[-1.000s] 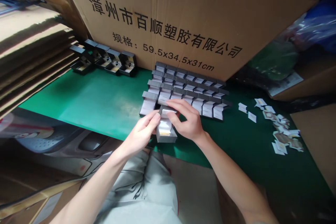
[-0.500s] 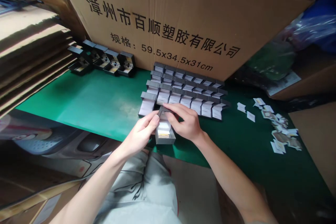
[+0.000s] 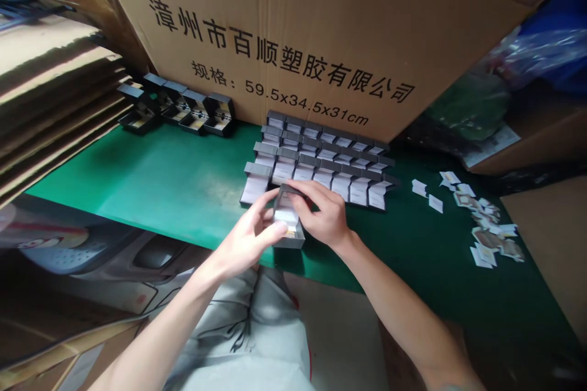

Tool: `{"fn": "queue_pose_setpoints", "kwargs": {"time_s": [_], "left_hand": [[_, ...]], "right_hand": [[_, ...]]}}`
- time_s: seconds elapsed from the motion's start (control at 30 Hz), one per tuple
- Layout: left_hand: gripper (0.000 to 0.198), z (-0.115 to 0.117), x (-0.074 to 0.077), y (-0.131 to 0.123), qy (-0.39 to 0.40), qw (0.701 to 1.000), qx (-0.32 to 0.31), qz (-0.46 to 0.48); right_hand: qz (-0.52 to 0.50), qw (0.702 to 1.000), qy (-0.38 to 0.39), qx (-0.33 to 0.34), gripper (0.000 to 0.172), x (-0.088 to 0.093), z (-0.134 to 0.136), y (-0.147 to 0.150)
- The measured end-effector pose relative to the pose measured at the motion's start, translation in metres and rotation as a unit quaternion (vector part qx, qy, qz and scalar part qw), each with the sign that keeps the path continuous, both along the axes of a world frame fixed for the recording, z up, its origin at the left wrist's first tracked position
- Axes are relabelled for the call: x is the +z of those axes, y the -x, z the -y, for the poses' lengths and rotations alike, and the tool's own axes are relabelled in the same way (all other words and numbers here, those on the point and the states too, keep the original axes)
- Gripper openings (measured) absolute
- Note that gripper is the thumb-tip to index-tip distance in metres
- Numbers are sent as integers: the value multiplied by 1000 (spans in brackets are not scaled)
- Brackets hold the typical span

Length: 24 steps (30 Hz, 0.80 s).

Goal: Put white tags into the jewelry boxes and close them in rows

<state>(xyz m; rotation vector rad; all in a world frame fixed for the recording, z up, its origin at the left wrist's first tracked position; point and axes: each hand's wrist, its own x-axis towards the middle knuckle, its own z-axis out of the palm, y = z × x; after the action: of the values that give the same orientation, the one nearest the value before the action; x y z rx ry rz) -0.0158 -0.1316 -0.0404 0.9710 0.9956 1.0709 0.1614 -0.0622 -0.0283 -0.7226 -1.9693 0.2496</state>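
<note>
A small dark grey box (image 3: 290,241) with its lid raised is held near the table's front edge. White card (image 3: 285,215) lines it, and a bit of yellow shows at the bottom. My left hand (image 3: 250,235) grips the box from the left, its thumb over the front part of the white card. On the other side my right hand (image 3: 323,211) has its fingers closed around the raised lid. Just beyond stand rows of similar open boxes (image 3: 329,174) with white card inside.
Several open dark boxes (image 3: 217,125) stand at the back left of the green table (image 3: 183,195). White and brown card pieces (image 3: 486,220) lie scattered at the right. A big carton (image 3: 321,24) rises behind; stacked cardboard (image 3: 55,85) is at the left.
My left thumb has moved from the upper left side of the box down onto the white card near its front. My right hand has barely moved on the lid.
</note>
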Motion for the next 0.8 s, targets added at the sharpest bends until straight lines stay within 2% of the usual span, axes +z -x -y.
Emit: {"fn": "queue_pose_setpoints", "kwargs": {"time_s": [0.13,0.3,0.5,0.8], "left_hand": [[99,2,2,1,-21,999,-45,21],[96,2,0,2,-28,998,-56,-3],[97,2,-2,3,-27,998,-50,-7],[97,1,-4,3,-40,997,-50,-53]], "right_hand": [[-18,1000,0,3,21,1,-2,-1],[-18,999,43,13,23,2,-1,0],[15,994,104,-10,27,2,0,-2],[18,994,109,6,23,0,0,-4]]}}
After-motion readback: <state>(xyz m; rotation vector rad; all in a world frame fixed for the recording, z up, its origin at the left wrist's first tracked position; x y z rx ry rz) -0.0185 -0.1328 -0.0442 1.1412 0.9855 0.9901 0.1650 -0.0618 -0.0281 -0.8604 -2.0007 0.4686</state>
